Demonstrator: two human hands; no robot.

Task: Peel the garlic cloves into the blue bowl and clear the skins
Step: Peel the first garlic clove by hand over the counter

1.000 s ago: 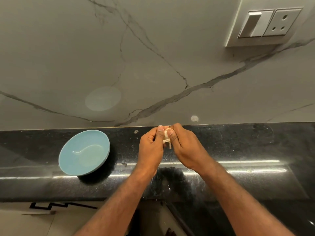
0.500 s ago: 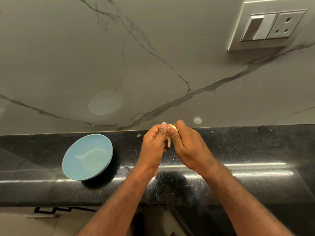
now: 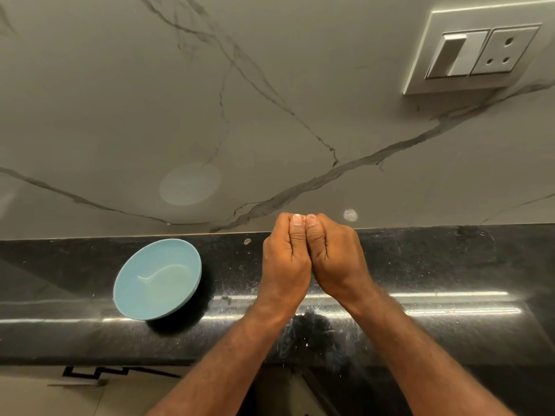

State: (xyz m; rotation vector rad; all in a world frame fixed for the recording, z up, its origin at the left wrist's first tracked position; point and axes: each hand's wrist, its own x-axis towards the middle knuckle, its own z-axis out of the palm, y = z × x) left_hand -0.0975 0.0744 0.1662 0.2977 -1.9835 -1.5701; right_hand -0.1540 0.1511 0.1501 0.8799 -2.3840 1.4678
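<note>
The left hand and right hand are being pressed together near the tabletop's rear edge, a barely visible garlic clove being pinched between the thumbs. Peeling is seemingly being carried out; transfer leftward into the blue bowl is being called for next.

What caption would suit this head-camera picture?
Left hand and right hand pinch a garlic clove over the black countertop, beside an empty blue bowl.

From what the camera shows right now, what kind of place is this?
Probably a home kitchen: a polished black stone counter, a marble-look wall with a switch and socket plate, and a blue bowl beside the left hand and right hand, which pinch a garlic clove.
</note>
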